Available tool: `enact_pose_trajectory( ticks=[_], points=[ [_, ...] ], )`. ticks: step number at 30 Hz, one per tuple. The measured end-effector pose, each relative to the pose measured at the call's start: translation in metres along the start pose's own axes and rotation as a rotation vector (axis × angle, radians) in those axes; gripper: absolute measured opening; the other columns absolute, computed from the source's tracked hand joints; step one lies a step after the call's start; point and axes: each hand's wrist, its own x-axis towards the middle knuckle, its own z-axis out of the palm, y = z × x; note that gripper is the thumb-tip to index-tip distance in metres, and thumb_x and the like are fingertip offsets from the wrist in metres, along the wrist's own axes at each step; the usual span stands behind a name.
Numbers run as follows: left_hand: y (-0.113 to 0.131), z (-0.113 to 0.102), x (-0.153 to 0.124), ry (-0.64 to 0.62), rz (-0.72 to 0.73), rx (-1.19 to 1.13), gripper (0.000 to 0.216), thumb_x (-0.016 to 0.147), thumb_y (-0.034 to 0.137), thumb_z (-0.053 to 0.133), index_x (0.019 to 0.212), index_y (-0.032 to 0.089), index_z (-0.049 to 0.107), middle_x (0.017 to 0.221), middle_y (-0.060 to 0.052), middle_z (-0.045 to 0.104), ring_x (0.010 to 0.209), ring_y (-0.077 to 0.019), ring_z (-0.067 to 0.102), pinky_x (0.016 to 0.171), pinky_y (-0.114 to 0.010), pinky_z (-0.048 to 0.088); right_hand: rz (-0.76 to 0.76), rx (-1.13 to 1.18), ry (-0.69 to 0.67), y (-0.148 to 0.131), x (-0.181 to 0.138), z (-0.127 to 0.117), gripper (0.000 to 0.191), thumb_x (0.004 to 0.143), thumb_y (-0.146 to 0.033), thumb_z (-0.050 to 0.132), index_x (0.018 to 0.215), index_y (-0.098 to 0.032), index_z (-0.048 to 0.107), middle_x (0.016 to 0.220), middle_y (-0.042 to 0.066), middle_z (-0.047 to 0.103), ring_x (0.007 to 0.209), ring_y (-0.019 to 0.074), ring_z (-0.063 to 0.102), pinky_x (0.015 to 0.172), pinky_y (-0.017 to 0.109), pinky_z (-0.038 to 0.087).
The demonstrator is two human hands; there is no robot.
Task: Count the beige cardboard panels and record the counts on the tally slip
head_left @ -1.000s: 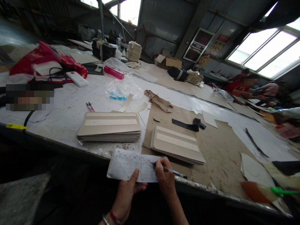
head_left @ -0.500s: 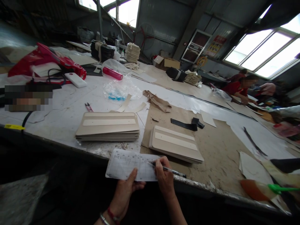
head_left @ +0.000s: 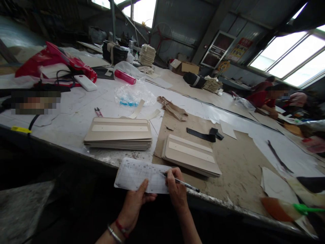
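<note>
An open notebook (head_left: 134, 176) with ruled, partly written pages lies at the table's front edge. My left hand (head_left: 137, 203) grips its lower edge, thumb on the page and fingers underneath. In my right hand (head_left: 177, 188) is a pen (head_left: 188, 185), its tip on the right-hand page. Beyond the notebook to the left is a stack of beige panels (head_left: 118, 130), each topped with pale strips. A second stack of beige panels (head_left: 190, 156) lies just past my right hand.
Snips (head_left: 98, 112), a crumpled plastic bag (head_left: 134, 95), brown cloth (head_left: 172, 108) and a black strap (head_left: 201, 134) lie farther back. An orange-filled bottle with a green nozzle (head_left: 279, 208) is at right. A person in red (head_left: 264, 98) works at the far right.
The view has shifted slightly, so the table things sit a little farther right. Both hands keep their hold on the notebook and the pen, the pen tip staying on the page.
</note>
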Motion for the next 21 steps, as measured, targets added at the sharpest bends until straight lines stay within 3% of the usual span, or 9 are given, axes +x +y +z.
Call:
enact_pose_trajectory(
  ticks=[8, 16, 21],
  points=[
    [0.001, 0.002, 0.001, 0.018, 0.011, 0.000, 0.037, 0.084, 0.022, 0.059, 0.116, 0.008, 0.050, 0.098, -0.015, 0.063, 0.067, -0.0181, 0.063, 0.059, -0.027, 0.055, -0.046, 0.031, -0.072, -0.004, 0.002, -0.003, 0.020, 0.087, -0.037, 0.048, 0.080, -0.019, 0.056, 0.067, -0.001, 0.054, 0.061, 0.0131, 0.051, 0.057, 0.024, 0.040],
    [0.002, 0.002, 0.001, 0.013, -0.004, 0.003, 0.034, 0.085, 0.023, 0.058, 0.114, 0.005, 0.052, 0.100, -0.017, 0.063, 0.068, -0.0180, 0.063, 0.061, -0.027, 0.056, 0.035, 0.127, 0.057, -0.004, 0.002, -0.002, 0.026, 0.086, -0.040, 0.049, 0.071, -0.019, 0.048, 0.062, -0.002, 0.049, 0.058, 0.0122, 0.047, 0.054, 0.024, 0.039],
    [0.000, 0.003, 0.001, 0.014, 0.014, -0.003, 0.035, 0.086, 0.022, 0.056, 0.116, 0.006, 0.049, 0.098, -0.016, 0.063, 0.068, -0.0175, 0.062, 0.060, -0.027, 0.055, 0.043, 0.065, 0.089, -0.002, 0.002, -0.012, 0.026, 0.086, -0.041, 0.049, 0.071, -0.019, 0.048, 0.061, -0.003, 0.047, 0.056, 0.0115, 0.045, 0.052, 0.023, 0.038]
  ],
)
